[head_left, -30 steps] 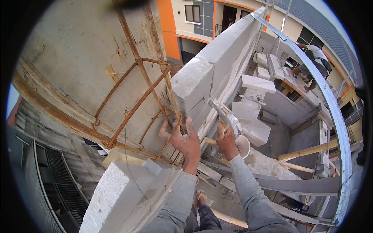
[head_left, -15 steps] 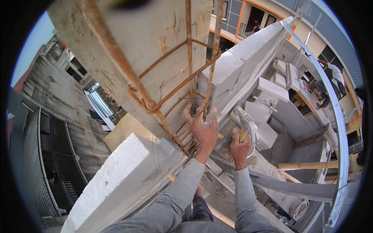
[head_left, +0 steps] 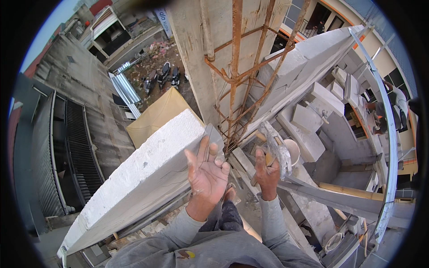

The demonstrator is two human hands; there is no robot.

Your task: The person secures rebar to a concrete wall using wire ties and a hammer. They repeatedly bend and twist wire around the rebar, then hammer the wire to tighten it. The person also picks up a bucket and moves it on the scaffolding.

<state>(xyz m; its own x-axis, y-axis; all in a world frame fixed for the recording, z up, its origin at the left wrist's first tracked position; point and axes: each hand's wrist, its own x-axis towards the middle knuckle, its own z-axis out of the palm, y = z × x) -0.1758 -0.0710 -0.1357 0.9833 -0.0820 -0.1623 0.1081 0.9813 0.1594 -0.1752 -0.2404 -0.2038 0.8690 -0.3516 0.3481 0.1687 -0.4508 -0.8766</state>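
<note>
Chunky block wall (head_left: 145,158) outdoors, left hand (head_left: 208,176) by it, grip kinda apart; right hand (head_left: 267,173) clamped on a grimy tool (head_left: 281,152).

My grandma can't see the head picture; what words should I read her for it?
A person's right hand holds a grey-smeared tool, while the left hand is open, palm showing, by a white wall. Rusty rods stand beyond, near a concrete slab. Another person is at the right edge.

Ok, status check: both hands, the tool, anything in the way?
Left hand open, palm up, by the white block wall; contact unclear. Right hand gripping a mortar-caked tool. Rusty rebar stands beyond both hands.
</note>
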